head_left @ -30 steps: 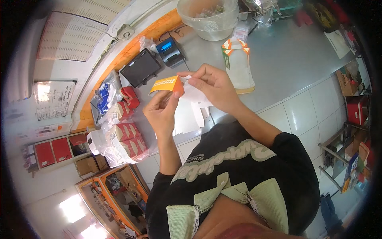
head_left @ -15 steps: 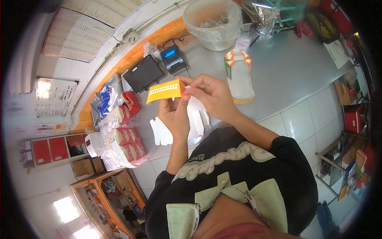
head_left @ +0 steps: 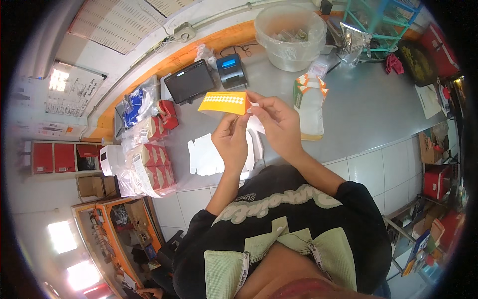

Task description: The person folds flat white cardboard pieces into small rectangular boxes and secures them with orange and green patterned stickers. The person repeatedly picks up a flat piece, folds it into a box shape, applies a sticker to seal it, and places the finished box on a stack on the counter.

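Note:
Both my hands hold a yellow folded-card box [head_left: 222,103] with a white patterned band, raised above the steel table. My left hand [head_left: 232,142] pinches it from beneath, near its right end. At that end, the fingers of my right hand [head_left: 281,124] are pinched on a small white and orange flap. Below my left hand lie flat white card box blanks [head_left: 205,155], partly hidden by the hand. To the right of my right hand lies a stack of white card blanks with orange and green ends [head_left: 309,112].
A black tablet [head_left: 189,81] and a small printer [head_left: 231,71] stand at the back of the steel table [head_left: 363,109]. Behind is a plastic-lined tub [head_left: 290,40]. Bagged red-and-white boxes [head_left: 152,169] sit at the left. Another person's hand [head_left: 149,291] shows at lower left.
The view has shifted, so the table things appear farther right. My hands keep their hold on the yellow box, which now looks more level. Another person's hand has come into view at lower left.

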A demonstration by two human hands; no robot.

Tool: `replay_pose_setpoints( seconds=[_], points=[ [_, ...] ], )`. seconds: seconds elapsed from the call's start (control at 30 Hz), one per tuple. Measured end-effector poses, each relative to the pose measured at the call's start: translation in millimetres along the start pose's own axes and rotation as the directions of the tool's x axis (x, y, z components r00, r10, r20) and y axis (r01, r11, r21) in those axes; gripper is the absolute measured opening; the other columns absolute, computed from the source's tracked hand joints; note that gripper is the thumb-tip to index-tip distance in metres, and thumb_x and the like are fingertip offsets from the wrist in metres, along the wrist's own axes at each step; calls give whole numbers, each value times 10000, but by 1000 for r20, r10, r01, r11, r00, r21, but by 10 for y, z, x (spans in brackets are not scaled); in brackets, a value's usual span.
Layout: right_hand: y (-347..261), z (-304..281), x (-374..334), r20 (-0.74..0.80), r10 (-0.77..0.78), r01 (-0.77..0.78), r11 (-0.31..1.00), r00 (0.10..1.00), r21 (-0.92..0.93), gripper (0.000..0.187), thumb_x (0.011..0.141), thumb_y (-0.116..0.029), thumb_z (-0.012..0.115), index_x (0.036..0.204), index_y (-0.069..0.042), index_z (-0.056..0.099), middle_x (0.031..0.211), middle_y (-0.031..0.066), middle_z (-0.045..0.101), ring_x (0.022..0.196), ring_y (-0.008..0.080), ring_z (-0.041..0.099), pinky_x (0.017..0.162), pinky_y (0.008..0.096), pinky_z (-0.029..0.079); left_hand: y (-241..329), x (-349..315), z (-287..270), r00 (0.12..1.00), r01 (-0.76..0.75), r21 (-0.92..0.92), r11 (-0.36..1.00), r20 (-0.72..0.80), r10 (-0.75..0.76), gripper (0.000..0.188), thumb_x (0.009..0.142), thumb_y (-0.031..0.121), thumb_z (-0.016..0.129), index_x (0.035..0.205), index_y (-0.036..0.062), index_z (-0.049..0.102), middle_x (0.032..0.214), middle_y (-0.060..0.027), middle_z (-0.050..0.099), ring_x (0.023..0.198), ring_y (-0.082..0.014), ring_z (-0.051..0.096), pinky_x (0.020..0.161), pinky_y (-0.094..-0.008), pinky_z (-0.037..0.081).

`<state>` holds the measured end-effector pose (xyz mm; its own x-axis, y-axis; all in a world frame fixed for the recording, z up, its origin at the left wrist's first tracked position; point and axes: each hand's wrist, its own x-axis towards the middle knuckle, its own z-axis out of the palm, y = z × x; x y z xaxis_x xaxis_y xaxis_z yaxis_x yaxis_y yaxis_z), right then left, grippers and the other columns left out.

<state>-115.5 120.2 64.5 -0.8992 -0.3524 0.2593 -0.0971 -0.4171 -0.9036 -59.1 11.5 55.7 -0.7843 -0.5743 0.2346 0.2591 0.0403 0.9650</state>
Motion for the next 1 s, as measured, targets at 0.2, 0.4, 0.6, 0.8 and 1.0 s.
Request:
replay_pose_setpoints(
  seconds=[0.2, 0.4, 0.6, 0.8, 1.0],
  points=[
    [-48, -43, 7, 44, 59, -61, 998, 997, 30, 105, 980, -16, 594, 1056, 52, 617, 1321, 192, 625, 1109, 161, 631, 962, 286, 499, -9, -4, -26, 999, -19, -52, 998, 37, 21, 130, 916, -7, 694, 1040, -39, 673, 1100, -86, 670, 981, -114, 624, 826, -229, 484],
    [-45, -48, -114, 155, -55, 131, 836, 986, -533, 119, 966, -15, 608, 1085, -13, 608, 1296, 169, 645, 1130, 177, 633, 973, 307, 494, 44, 47, -30, 991, 128, -74, 989, 41, -125, 167, 868, -30, 728, 1029, -40, 686, 1060, -93, 702, 952, -131, 652, 827, -254, 514],
    [32, -275, -11, 240, 259, -166, 922, 936, -349, 224, 1011, -101, 531, 1212, -12, 572, 1080, 141, 693, 1005, 165, 649, 867, 282, 501, -16, -170, -134, 977, 121, 291, 949, 137, -167, 172, 926, 94, 658, 1009, -34, 737, 918, -90, 743, 776, -146, 668, 715, -287, 524],
    [382, -531, -30, -15, 492, -445, 774, 871, -451, 328, 1042, -234, 492, 1219, 27, 581, 720, 63, 628, 542, 189, 572, 508, 321, 474, -530, -549, -314, 660, 484, 456, 747, 371, -654, 409, 1010, 333, 566, 959, -61, 665, 815, -243, 659, 760, -299, 636, 698, -403, 486],
    [1027, -266, -677, 286, 794, -705, 607, 536, -366, 324, 1012, -274, 572, 1207, -17, 585, 878, 63, 630, 641, 118, 553, 531, 269, 446, -961, -377, -297, 913, 325, 201, 924, -322, -252, 356, 1027, 284, 515, 898, -21, 645, 855, -193, 673, 773, -257, 631, 708, -397, 493]
  ],
)
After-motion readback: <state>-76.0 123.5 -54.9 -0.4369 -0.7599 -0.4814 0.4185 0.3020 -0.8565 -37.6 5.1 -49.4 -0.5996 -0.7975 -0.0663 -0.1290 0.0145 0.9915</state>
